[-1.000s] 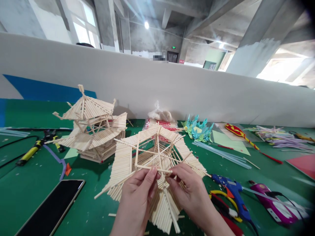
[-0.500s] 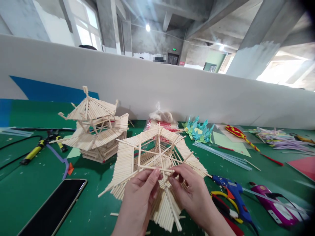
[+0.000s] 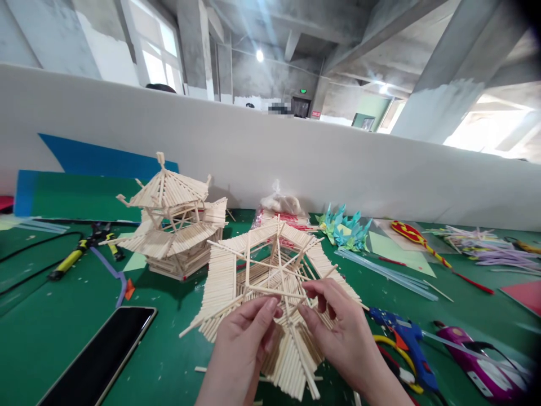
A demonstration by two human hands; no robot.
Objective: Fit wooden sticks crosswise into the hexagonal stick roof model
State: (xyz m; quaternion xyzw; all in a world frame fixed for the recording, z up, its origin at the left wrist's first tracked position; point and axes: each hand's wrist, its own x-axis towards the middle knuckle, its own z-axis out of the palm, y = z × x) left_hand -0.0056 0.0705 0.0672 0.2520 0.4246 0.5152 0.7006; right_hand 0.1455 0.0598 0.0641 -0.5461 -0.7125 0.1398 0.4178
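Note:
Between my hands stands a model roof frame (image 3: 220, 282) of thin pale wooden sticks, with slatted panels around an open, spoked middle. A thin stick (image 3: 274, 291) lies across the near side of that opening. My left hand (image 3: 247, 332) is just below this stick, thumb and forefinger pinched together; what is between them, if anything, is hidden. At the stick's right end, my right hand (image 3: 340, 332) has thumb and forefinger apart, with the other fingers curled. A finished-looking stick pavilion (image 3: 173, 225) with tiered roofs stands to the left.
A phone (image 3: 101, 355) lies front left, with yellow-handled pliers (image 3: 70, 262) behind it. On the right are a blue glue gun (image 3: 408, 338), a purple-and-white device (image 3: 482, 361) and clear glue sticks (image 3: 386, 273). Folded blue-green paper (image 3: 344, 225) and bagged sticks (image 3: 283, 211) line the white partition (image 3: 380, 175).
My right thumb and forefinger have parted at the stick's end, where they were closer together. My left hand stays pinched. The whole view has shifted slightly.

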